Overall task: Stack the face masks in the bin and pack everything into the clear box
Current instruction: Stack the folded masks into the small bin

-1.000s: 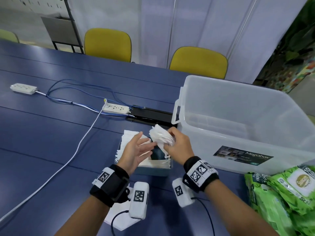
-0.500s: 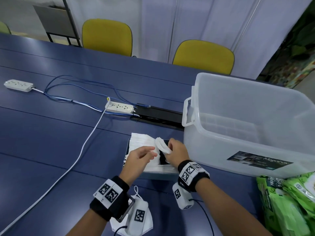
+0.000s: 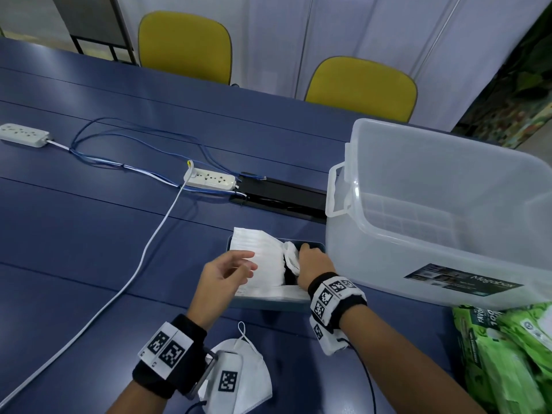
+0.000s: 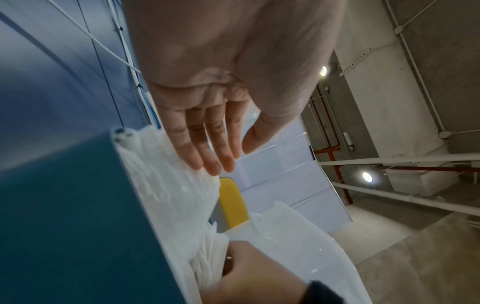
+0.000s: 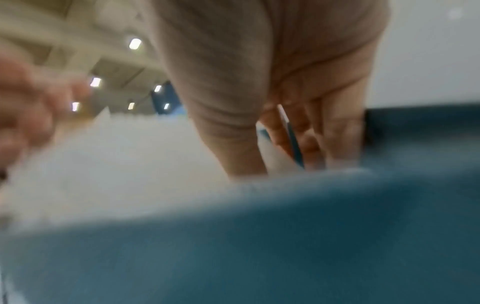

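A small teal bin (image 3: 268,304) stands on the blue table, holding a row of white face masks (image 3: 260,258) on edge. My right hand (image 3: 304,255) reaches into the bin's right end and pinches a folded face mask (image 3: 291,255) between thumb and fingers; the right wrist view shows that mask (image 5: 272,152) in the pinch. My left hand (image 3: 248,264) is open over the row, and the left wrist view shows its straight fingers (image 4: 207,160) touching the mask tops. Another loose mask (image 3: 251,380) lies on the table under my left wrist. The clear box (image 3: 433,264) stands right of the bin.
Green wipe packs (image 3: 507,354) lie at the lower right, against the clear box. Two power strips (image 3: 209,180) with white and blue cables cross the table to the left. A black cable hatch (image 3: 280,198) sits behind the bin. Two yellow chairs stand at the far edge.
My right hand has brought the mask down from above the bin into its right end. My left hand has let go of it and opened over the row.
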`<act>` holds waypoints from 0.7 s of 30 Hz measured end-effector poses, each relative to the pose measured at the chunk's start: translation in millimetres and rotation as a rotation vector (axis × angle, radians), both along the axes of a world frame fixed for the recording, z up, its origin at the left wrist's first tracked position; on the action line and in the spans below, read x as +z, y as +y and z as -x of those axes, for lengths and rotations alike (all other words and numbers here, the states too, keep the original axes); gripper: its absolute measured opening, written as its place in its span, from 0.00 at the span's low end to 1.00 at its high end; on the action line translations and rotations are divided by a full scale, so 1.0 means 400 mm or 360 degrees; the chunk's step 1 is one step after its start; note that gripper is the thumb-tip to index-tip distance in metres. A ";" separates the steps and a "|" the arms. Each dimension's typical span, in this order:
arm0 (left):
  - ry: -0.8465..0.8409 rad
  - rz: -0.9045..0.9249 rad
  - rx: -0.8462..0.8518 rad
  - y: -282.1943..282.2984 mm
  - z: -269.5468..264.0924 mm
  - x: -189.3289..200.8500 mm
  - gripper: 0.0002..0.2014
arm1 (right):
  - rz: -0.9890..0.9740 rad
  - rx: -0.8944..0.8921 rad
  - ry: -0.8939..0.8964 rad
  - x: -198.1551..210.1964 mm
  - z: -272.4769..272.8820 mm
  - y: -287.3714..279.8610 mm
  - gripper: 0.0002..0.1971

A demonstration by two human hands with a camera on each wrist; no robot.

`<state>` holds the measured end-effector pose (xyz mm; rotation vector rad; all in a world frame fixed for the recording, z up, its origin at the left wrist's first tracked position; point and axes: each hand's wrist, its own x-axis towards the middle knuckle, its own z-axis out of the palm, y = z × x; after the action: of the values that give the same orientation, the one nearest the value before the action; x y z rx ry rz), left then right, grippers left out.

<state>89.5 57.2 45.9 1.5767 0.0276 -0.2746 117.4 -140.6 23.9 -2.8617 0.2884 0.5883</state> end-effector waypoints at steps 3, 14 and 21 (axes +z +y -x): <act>-0.0058 0.0023 0.0111 0.039 0.002 -0.011 0.11 | -0.0210 -0.0002 0.0061 0.023 -0.004 -0.024 0.29; -0.0092 -0.0171 0.0235 0.076 0.028 -0.068 0.08 | -0.0537 0.0091 -0.0359 0.011 0.029 -0.016 0.11; 0.0170 -0.0755 -0.0088 0.128 0.092 -0.174 0.09 | -0.0775 0.0234 -0.0822 0.040 0.152 -0.018 0.14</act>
<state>52.6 108.3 -23.6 2.0341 0.1409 -0.4172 56.7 -147.7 39.8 -2.4485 -0.1354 -0.0729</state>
